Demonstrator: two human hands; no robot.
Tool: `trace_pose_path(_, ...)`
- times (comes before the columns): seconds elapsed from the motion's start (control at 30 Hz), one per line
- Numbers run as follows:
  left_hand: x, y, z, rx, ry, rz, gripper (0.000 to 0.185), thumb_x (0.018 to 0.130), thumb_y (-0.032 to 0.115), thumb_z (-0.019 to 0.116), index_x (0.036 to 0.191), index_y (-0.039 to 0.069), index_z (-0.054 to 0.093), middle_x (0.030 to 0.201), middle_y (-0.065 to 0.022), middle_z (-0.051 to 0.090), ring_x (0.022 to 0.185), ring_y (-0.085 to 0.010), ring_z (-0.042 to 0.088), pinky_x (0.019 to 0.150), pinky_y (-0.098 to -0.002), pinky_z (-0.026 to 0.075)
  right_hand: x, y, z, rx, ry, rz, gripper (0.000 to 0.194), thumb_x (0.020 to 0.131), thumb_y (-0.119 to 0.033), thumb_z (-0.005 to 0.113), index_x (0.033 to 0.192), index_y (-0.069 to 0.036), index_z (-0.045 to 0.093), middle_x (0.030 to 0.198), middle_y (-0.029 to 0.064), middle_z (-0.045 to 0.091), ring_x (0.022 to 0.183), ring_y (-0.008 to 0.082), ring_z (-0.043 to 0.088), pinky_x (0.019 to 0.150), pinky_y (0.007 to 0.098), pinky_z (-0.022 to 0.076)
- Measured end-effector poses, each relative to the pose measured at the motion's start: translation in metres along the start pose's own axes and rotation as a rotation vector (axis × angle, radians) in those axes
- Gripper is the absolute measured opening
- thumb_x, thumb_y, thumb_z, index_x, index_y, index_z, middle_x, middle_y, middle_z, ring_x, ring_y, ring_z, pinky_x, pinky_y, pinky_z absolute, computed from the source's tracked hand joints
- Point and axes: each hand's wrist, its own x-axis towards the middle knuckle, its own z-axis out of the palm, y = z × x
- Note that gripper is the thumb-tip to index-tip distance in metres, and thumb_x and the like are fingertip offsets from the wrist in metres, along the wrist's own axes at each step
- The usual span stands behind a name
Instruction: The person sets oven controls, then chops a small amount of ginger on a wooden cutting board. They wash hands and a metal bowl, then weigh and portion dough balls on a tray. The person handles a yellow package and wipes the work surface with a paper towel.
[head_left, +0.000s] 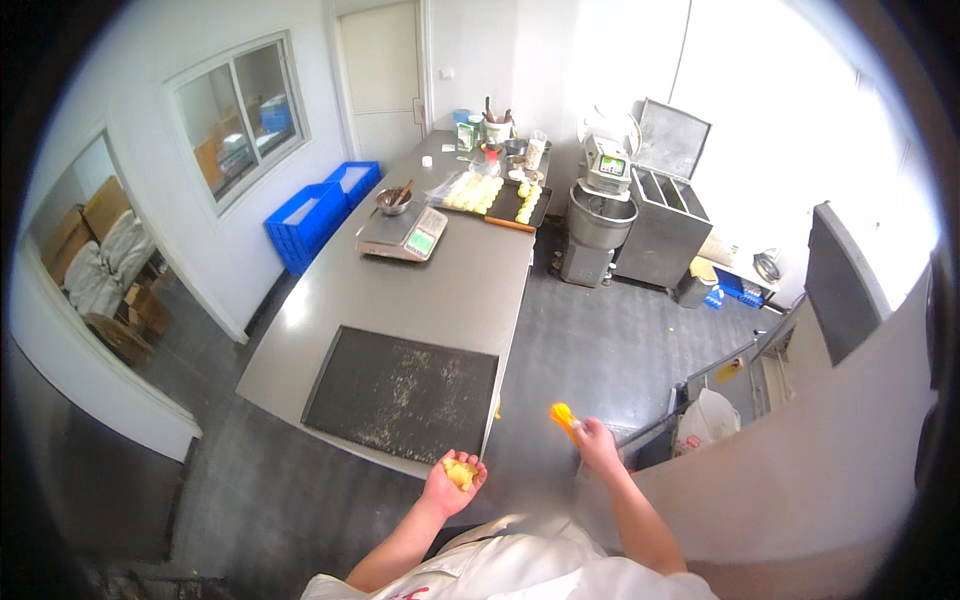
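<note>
My left hand (448, 487) is cupped, palm up, at the near corner of the steel table. In it lies a lump of yellow dough or crumbs (460, 474). Held out over the floor to the right of the table is my right hand (596, 442), gripping a small bright orange tool (562, 417); its exact kind is too blurred to tell. A dark baking tray (405, 394) with pale crumbs and flecks rests on the table just beyond my left hand.
A digital scale (403, 231) stands on the steel table (330, 292), with a metal bowl (393, 200) on it. Dough balls (474, 193) sit near a rolling pin (510, 223) farther back. A dough mixer (600, 214) is beyond; a bin with a plastic bag (707, 421) stands right.
</note>
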Motion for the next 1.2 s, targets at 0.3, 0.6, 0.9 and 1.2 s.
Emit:
trace_pose_path(0.3, 0.142, -0.042, 0.099, -0.041, 0.051, 0.169, 0.043, 0.112, 0.035, 0.041, 0.086, 0.006, 0.057, 0.092, -0.0116, 0.063, 0.096, -0.0334, 0.064, 0.097, -0.0496, 0.055, 0.251, -0.14, 0.026, 0.098, -0.368, -0.621, 0.052, 0.098, -0.03, 0.068, 0.142, -0.005, 0.056, 0.145, 0.0239, 0.057, 0.135, 0.043, 0.057, 0.112, 0.0456, 0.0493)
trace_pose_path(0.6, 0.381, -0.015, 0.148, -0.056, 0.072, 0.147, 0.041, 0.111, 0.036, 0.046, 0.088, 0.006, 0.06, 0.095, -0.0133, 0.066, 0.099, -0.0344, 0.065, 0.099, -0.0507, 0.056, 0.428, 0.086, 0.017, 0.051, -0.649, -0.106, 0.045, 0.1, -0.036, 0.07, 0.126, 0.0, 0.067, 0.106, 0.0164, 0.076, 0.096, 0.0275, 0.072, 0.087, 0.0411, 0.0573)
trace_pose_path(0.9, 0.701, 0.008, 0.272, 0.343, 0.1, -0.242, 0.031, 0.108, 0.032, 0.055, 0.09, 0.007, 0.06, 0.096, -0.0116, 0.066, 0.099, -0.0329, 0.066, 0.099, -0.0483, 0.057, 0.398, 0.344, -0.187, 0.478, 0.103, 0.815, 0.02, 0.09, -0.009, 0.071, 0.107, 0.0, 0.075, 0.087, 0.0091, 0.073, 0.071, 0.019, 0.069, 0.062, 0.033, 0.0564)
trace_pose_path(1.2, 0.985, -0.135, 0.392, 0.524, 0.094, -0.515, 0.03, 0.109, 0.028, 0.052, 0.089, 0.008, 0.06, 0.092, -0.0093, 0.067, 0.093, -0.0299, 0.066, 0.094, -0.0465, 0.057, 0.448, 0.398, -0.203, 0.387, -0.011, 0.96, 0.034, 0.094, -0.026, 0.072, 0.119, -0.003, 0.076, 0.107, 0.0138, 0.079, 0.095, 0.0249, 0.074, 0.089, 0.0393, 0.0589)
